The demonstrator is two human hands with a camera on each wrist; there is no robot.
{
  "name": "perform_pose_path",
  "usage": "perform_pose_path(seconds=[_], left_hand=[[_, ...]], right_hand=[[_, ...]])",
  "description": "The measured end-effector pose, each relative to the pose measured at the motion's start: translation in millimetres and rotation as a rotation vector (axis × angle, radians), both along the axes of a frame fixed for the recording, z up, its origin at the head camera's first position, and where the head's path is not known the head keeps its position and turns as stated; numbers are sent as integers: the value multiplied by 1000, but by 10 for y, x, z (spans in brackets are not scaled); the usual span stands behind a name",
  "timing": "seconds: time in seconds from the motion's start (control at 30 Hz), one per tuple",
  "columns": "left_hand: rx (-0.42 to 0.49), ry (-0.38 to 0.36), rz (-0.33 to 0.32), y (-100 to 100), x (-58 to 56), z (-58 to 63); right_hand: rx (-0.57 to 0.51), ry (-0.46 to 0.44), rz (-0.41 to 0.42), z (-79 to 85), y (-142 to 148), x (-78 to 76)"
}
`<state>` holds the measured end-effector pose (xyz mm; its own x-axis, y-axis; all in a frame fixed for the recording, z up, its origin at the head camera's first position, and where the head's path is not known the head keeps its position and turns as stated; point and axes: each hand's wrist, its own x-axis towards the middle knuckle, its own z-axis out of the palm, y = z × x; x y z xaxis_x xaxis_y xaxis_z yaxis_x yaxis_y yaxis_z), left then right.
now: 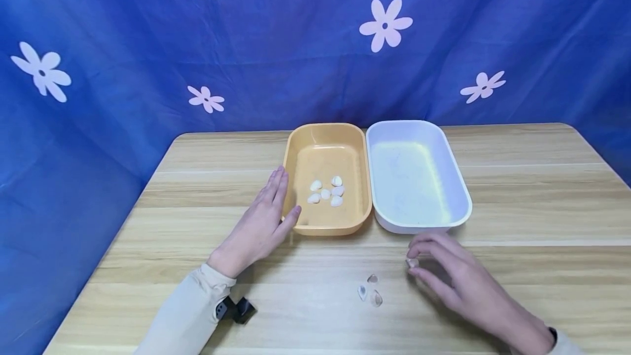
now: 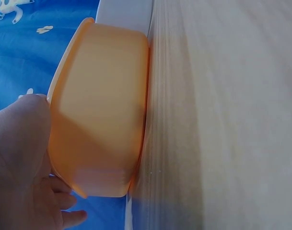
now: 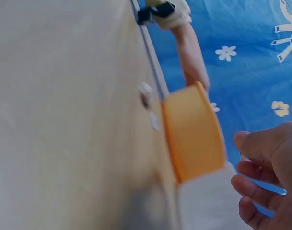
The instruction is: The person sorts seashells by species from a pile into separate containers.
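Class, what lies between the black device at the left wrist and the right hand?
Three small shell-like pieces on the table, as the head view shows.

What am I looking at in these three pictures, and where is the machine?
There is no machine here, only a person's two bare hands. The wide picture comes from a camera worn on the head, looking down; the other two come from cameras on each wrist, so they look tipped sideways.

On the table stand an orange tray and, beside it, a white tray. Several small pale pieces, apparently shells, lie in the orange one; three more lie on the table.

The left hand rests against the orange tray. The right hand pinches one small piece in front of the white tray.
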<state>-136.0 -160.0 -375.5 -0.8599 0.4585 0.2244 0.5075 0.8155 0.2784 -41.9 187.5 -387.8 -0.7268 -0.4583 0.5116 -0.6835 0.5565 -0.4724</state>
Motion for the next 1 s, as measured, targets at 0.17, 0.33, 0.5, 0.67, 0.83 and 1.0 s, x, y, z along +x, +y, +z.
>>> perform_pose_path(seconds=[0.17, 0.33, 0.5, 0.67, 0.83, 1.0], left_hand=[[-14, -10, 3, -4, 7, 14], [-43, -16, 2, -11, 40, 1], [-57, -4, -2, -18, 33, 1], [-50, 2, -4, -21, 14, 5], [-45, 2, 3, -30, 10, 10], [-43, -7, -8, -15, 7, 26]], right_hand=[[-37, 50, 3, 163, 126, -191], [-63, 58, -30, 204, 187, -367], [-32, 35, -66, 232, 213, -590], [28, -5, -80, 247, 233, -834], [86, -75, -110, 205, 230, -1056], [92, -71, -130, 153, 245, -1233]])
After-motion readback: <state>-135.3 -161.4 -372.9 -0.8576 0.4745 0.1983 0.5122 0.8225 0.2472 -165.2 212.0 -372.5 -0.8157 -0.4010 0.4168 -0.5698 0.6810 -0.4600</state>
